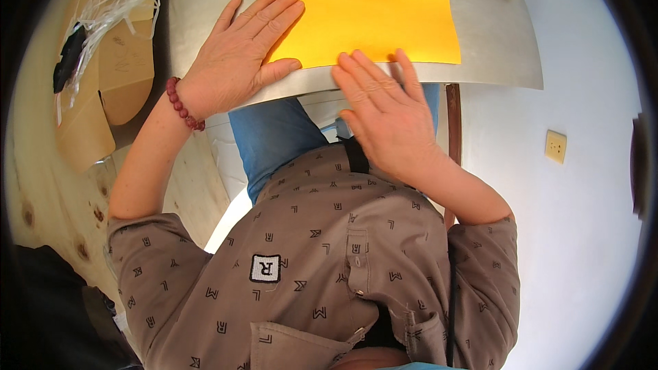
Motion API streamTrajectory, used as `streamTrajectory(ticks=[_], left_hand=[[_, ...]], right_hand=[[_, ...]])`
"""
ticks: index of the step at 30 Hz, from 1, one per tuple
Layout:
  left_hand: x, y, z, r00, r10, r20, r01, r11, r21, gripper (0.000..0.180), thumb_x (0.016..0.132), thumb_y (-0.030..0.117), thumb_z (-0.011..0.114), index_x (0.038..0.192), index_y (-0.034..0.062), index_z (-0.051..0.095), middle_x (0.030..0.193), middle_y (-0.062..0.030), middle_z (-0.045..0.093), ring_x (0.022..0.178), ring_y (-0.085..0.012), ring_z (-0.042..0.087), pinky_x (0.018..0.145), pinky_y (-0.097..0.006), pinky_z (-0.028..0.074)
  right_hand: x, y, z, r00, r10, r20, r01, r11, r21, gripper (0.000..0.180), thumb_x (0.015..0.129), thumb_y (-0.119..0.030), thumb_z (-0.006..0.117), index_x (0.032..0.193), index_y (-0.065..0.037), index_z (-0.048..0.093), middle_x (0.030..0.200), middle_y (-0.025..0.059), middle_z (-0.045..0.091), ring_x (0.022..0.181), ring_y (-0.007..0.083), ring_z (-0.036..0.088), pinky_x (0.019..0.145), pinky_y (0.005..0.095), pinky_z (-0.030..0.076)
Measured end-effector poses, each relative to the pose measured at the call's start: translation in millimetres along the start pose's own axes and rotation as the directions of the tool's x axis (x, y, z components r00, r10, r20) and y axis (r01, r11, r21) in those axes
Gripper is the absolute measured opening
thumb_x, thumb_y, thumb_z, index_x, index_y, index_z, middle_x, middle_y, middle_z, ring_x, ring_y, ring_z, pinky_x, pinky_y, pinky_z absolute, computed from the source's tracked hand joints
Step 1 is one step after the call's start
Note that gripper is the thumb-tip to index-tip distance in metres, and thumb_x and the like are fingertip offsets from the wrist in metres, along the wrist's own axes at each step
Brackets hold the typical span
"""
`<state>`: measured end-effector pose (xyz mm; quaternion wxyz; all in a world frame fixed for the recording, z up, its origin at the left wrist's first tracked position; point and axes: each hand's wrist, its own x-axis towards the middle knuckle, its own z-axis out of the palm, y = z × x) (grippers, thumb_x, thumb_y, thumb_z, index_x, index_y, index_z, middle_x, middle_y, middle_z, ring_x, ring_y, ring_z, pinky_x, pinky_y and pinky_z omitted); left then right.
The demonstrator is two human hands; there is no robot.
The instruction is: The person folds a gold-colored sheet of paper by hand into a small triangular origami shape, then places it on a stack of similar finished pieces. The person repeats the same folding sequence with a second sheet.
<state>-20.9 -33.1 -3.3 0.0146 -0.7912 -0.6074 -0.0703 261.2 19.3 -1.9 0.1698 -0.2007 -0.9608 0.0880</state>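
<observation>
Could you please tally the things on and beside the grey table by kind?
Yellow paper sheet: 1
Hands pressing on it, left hand and right hand: 2
Cardboard box on the floor: 1
Total: 4

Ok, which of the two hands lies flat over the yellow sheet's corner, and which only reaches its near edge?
The left hand, the one with the red bead bracelet, covers the left corner of the yellow paper sheet. The right hand touches only the near edge with its fingertips.
</observation>
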Motion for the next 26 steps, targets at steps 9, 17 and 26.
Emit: streamTrajectory(ticks=[9, 17, 26], left_hand=[[0.0, -1.2, -0.1, 0.998, -0.012, 0.068, 0.010, 1.000, 0.030, 0.073, 0.107, 0.053, 0.049, 0.166, 0.0139, 0.032, 0.173, -0.0078, 0.029, 0.162, -0.0262, 0.021, 0.132, -0.050, 0.010], [-0.6, -2.8, -1.0, 0.999, 0.003, 0.044, -0.002, 1.000, -0.008, 0.074, 0.107, 0.054, 0.049, 0.166, 0.0133, 0.032, 0.173, -0.0077, 0.029, 0.162, -0.0277, 0.022, 0.130, -0.055, 0.012], [-8.2, 8.4, -8.3, 0.998, -0.064, -0.001, 0.063, 0.992, -0.108, 0.074, 0.101, 0.050, 0.062, 0.161, 0.0120, 0.040, 0.168, -0.0083, 0.039, 0.158, -0.0255, 0.030, 0.128, -0.058, 0.017]], right_hand=[[-43.6, 52.1, -36.5, 0.982, 0.191, -0.009, -0.189, 0.965, -0.184, 0.047, 0.096, -0.014, 0.070, 0.142, -0.007, 0.062, 0.145, 0.0090, 0.065, 0.139, 0.0239, 0.057, 0.126, 0.0568, 0.026], [-21.2, 50.3, -57.8, 0.971, 0.203, -0.122, -0.215, 0.973, -0.087, 0.045, 0.096, -0.015, 0.070, 0.138, -0.005, 0.063, 0.146, 0.0117, 0.063, 0.142, 0.0296, 0.053, 0.125, 0.0539, 0.029], [43.0, 12.9, 3.4, 0.995, -0.068, 0.079, 0.051, 0.979, 0.195, 0.063, 0.090, -0.026, 0.079, 0.146, -0.005, 0.057, 0.153, 0.0164, 0.055, 0.149, 0.0329, 0.044, 0.125, 0.0536, 0.030]])
